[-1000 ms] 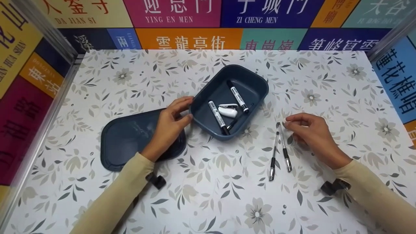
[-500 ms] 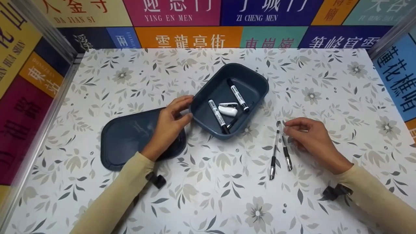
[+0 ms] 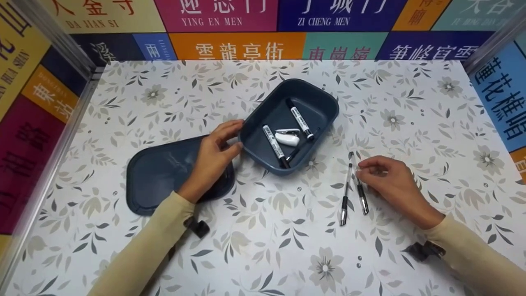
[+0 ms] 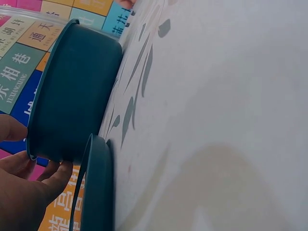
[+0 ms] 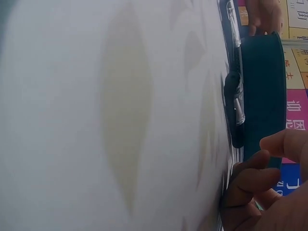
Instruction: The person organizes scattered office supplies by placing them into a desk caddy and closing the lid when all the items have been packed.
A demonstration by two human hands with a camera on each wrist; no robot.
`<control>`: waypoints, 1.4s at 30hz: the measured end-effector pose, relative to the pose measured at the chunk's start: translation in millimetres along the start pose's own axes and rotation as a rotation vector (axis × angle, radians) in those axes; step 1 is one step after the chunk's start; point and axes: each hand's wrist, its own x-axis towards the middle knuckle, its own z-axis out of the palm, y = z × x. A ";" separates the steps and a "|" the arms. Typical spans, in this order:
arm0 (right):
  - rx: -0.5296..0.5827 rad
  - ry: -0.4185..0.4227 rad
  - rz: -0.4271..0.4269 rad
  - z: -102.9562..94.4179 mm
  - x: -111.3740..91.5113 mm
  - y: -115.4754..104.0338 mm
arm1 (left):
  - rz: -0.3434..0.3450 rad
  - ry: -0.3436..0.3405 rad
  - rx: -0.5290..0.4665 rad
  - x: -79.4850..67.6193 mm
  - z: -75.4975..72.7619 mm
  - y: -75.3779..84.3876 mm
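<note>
My left hand [image 3: 213,158] rests its fingertips and thumb against the near-left outer corner of a dark blue plastic box [image 3: 257,158]. Inside the box lie two whiteboard markers [image 3: 273,142], a small white stapler [image 3: 287,137] and a dark slim item partly hidden at the wall. On the table to the right are two clear-barrelled gel pens with black grips, the left gel pen [image 3: 345,199] and the right gel pen [image 3: 361,197]. My right hand [image 3: 388,179], fingers loosely bent, has its fingertips at the right pen's barrel; no firm grip shows.
The box's dark blue lid [image 3: 162,176] lies flat on the table to the left, partly under my left forearm and hand. A floral sheet [image 3: 263,246] covers the table. Printed panels with colourful signs [image 3: 238,49] stand at the back and both sides.
My right hand has shifted slightly down and toward the right pen, its fingertips now lower along the barrel. The left hand, box and pens stay where they were.
</note>
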 end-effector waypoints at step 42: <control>-0.271 0.057 -0.095 5.4 -7.0 -1.4 | -0.008 -0.009 -0.002 -0.9 -0.8 -0.4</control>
